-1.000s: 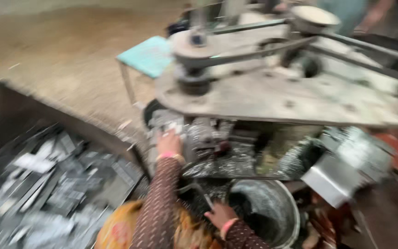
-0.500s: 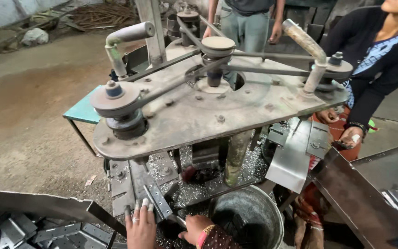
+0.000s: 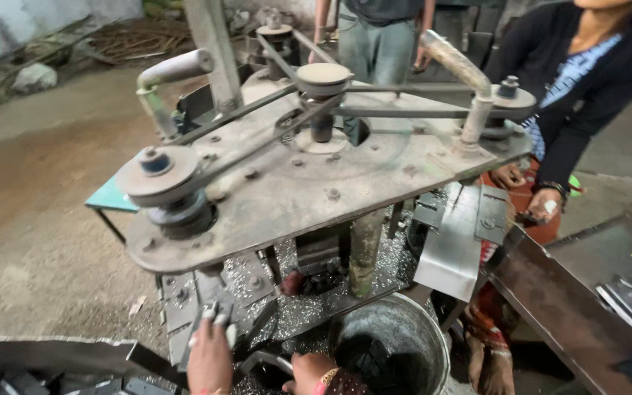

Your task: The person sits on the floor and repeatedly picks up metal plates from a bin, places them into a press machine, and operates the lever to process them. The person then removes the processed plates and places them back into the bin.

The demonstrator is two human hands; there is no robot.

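Observation:
My left hand (image 3: 209, 352) sits at the bottom edge, fingers around a small grey metal piece (image 3: 213, 316) on the lower plate of a rusty machine (image 3: 316, 183). Just to its right, my right hand (image 3: 309, 370), with a gold bangle at the wrist, closes on a curved dark metal handle (image 3: 266, 360) beside a grey metal bucket (image 3: 393, 344). The machine's wide top plate carries pulleys (image 3: 164, 175) and belts above both hands. Silver shavings cover the lower plate.
A co-worker in a dark top stands at the right, a hand (image 3: 543, 206) near a bent steel sheet (image 3: 453, 245). Another person stands behind the machine. A dark tray (image 3: 53, 358) of metal parts lies at the bottom left, a teal stool (image 3: 110, 199) behind.
The view has swung up from the parts tray to the machine's top. My left hand stays on the lower plate; my right hand has reached the curved handle.

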